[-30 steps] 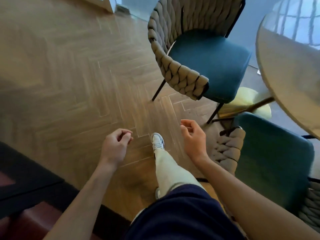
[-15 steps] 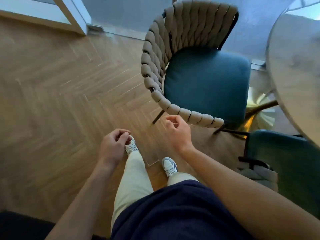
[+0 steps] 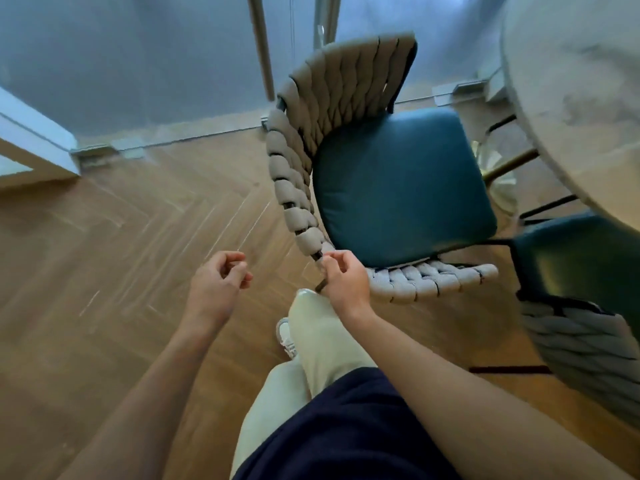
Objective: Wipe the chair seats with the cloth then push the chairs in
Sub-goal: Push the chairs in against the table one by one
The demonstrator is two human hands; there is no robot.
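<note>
Standing over a herringbone wood floor (image 3: 104,271), the person faces a woven-back chair (image 3: 304,188) whose teal seat (image 3: 398,188) lies toward one o'clock from the hands. At about eleven o'clock of the near leg, the left hand (image 3: 216,284) hangs over bare floor with its fingers loosely curled and nothing in them. Next comes the right hand (image 3: 344,280), level with the chair's woven rim at its near corner; its fingers are curled in and appear to hold nothing, though whether they touch the weave cannot be told. No cloth shows in either hand or anywhere in view, so its whereabouts cannot be told. Further toward three o'clock, a second chair (image 3: 585,327) of the same make sits with its seat partly under the round table (image 3: 571,98), whose pale edge fills the two o'clock corner.

Judging by this, the step in hand is the pushing-in of the first chair, which stands clear of the table. The next move likely calls for a firm grip on the woven back with one or both hands, then a shove toward two o'clock, keeping the legs clear of the table's base (image 3: 498,168) and of the neighbouring chair.
</note>
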